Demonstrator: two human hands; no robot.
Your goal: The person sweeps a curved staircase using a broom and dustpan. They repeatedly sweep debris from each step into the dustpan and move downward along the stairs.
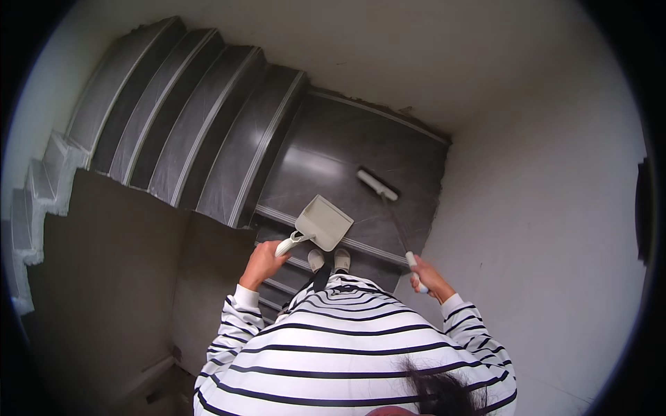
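My left hand (263, 263) grips the handle of a cream plastic dustpan (325, 222). The pan is in front of my feet, over the striped front edge of a dark stone landing (333, 135); whether it touches the floor I cannot tell. In my right hand (427, 278) is the white grip of a long-handled broom (378, 185). Its thin shaft reaches forward, and the white head with dark bristles is over the landing, to the right of the dustpan and apart from it. No dirt can be made out in the pan.
Dark stone stairs (182, 130) with pale edge strips turn off to the left of the landing. More steps (268, 299) lie below, around my shoes (342, 260). A pale wall (520, 208) closes the right side, and another runs along the back. Left of the steps is an open drop.
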